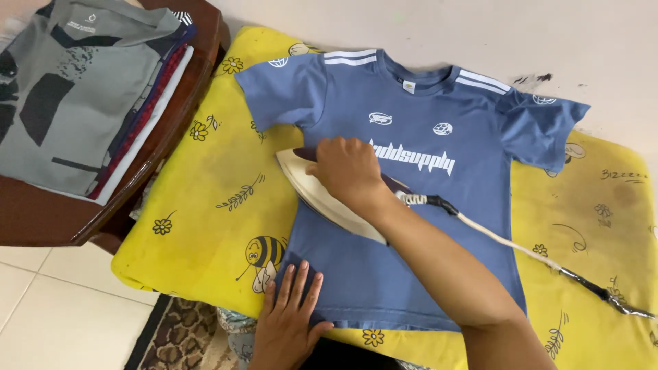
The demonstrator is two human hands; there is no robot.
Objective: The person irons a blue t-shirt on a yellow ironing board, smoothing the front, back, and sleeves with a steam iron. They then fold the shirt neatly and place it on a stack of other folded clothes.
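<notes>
Right hand (349, 168) in closed grip around iron (329, 195); left hand (288, 315) flat on blue shirt (425, 226).

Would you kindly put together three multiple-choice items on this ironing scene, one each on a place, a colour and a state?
1. Where does the stack of folded clothes lie?
A. on the wooden chair at the left
B. on the floor
C. on the shirt

2. What colour is the padded cover under the shirt?
A. red
B. yellow
C. white

3. What is the right hand doing?
A. resting open
B. pointing
C. gripping the iron

Answers: 1 A, the stack sits on the brown seat; 2 B, yellow with bee drawings; 3 C, its fingers close over the handle, while the left hand presses the hem flat.
</notes>
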